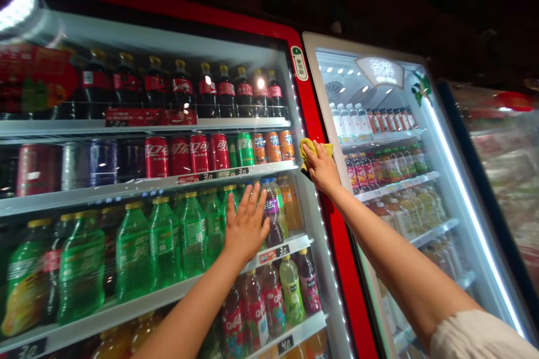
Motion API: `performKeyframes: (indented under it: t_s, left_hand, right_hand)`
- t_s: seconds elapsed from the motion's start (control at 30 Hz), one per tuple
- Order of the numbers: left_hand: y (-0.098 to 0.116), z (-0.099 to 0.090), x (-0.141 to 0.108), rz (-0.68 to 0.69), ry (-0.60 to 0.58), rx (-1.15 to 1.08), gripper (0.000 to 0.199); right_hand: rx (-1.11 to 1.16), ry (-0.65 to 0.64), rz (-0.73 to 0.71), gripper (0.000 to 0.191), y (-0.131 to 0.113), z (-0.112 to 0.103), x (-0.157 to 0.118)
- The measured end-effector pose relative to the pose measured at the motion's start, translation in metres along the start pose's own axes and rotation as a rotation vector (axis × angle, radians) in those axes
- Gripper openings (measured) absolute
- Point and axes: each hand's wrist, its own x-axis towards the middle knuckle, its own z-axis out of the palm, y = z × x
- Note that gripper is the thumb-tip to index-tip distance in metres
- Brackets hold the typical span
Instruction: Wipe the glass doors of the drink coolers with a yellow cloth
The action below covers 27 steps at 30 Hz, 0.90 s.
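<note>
My left hand point(246, 224) lies flat with its fingers spread against the glass door of a red-framed drinks cooler point(309, 106). Green soda bottles point(165, 244) stand behind the glass, close to that hand. My right hand point(320, 167) presses a yellow cloth point(315, 148) against the cooler's right side, near the red frame. Part of the cloth shows above and to the left of my fingers, and the rest is hidden under my palm.
Cola bottles and cans fill the upper shelves of the red-framed cooler. To its right stands a brightly lit white-framed cooler point(421, 53) holding bottled water and juices. A glass-fronted case point(497, 179) stands at the far right.
</note>
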Motion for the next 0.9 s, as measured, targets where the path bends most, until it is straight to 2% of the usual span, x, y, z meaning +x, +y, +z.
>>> performKeyframes:
  t_s: [0.1, 0.2, 0.3, 0.4, 0.53, 0.63, 0.77, 0.83, 0.9]
  left_hand:
    - [0.000, 0.001, 0.004, 0.002, 0.005, 0.005, 0.088]
    - [-0.004, -0.002, 0.002, 0.002, 0.007, 0.012, 0.087]
    - [-0.013, -0.008, 0.000, -0.012, 0.016, 0.014, 0.088]
    - [-0.022, -0.013, 0.004, -0.030, 0.032, 0.010, 0.087]
    - [-0.027, -0.015, 0.015, -0.069, 0.044, 0.024, 0.083]
    - [-0.026, -0.015, 0.018, -0.072, 0.036, 0.012, 0.082]
    - [-0.034, -0.019, 0.012, -0.065, 0.039, 0.011, 0.084]
    - [-0.042, -0.023, 0.008, -0.068, 0.039, 0.024, 0.085]
    - [-0.049, -0.026, 0.005, -0.079, 0.038, 0.037, 0.084]
  right_hand:
    - [0.042, 0.071, 0.004, 0.058, 0.005, -0.002, 0.009]
    - [0.057, 0.133, 0.031, 0.051, 0.011, 0.000, -0.010]
    - [0.088, 0.132, 0.020, 0.050, 0.015, 0.004, -0.019]
    - [0.082, 0.130, 0.037, 0.051, 0.007, 0.007, 0.004]
    - [-0.012, 0.066, 0.090, 0.052, -0.024, 0.008, 0.040]
    - [-0.042, -0.013, -0.061, 0.058, -0.037, 0.006, 0.028]
    - [0.020, -0.086, -0.397, 0.054, -0.015, -0.002, -0.013]
    - [0.023, -0.071, -0.402, 0.052, -0.005, -0.002, -0.017]
    - [0.011, -0.023, -0.284, 0.051, -0.010, 0.001, -0.005]
